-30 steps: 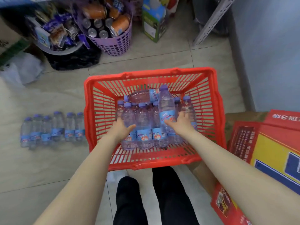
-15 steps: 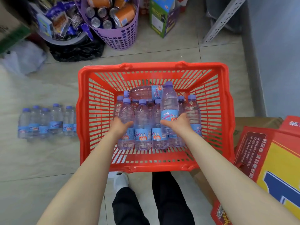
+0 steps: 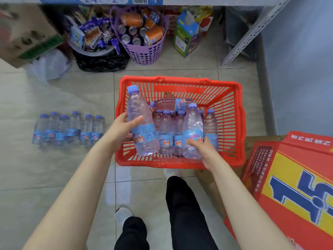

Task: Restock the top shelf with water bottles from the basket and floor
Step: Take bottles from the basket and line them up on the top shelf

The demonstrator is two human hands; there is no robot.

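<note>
Water bottles on floor [image 3: 69,129]: a short row stands at the left of the frame, apart from the basket and not yet picked up.
Left hand [image 3: 119,131]: its grip is wrapped round one bottle, thumb across the front and fingers behind.
Left bottle [image 3: 141,121]: lifted up and tipped, cap toward the upper left, hanging over the left rim of the basket.
Red basket [image 3: 180,164]: sits on the floor in the middle of the frame, with more bottles standing in it and one lying flat at the back.
Right bottle [image 3: 193,130]: upright, raised a bit above the others.
Right hand [image 3: 202,147]: its grip is closed low round this bottle, near the label.
How to do it well: I think both bottles should come straight up, held firm round the middle, so they do not knock the ones standing beside them.
Edges: the basket rim is close under the left bottle; the big box [image 3: 297,186] sits near the right arm.
Open room: bare floor lies left of the basket, and the space above it looks free.
Shelf edge [image 3: 216,0]: runs along the top of the frame; the top shelf itself is not in view.
</note>
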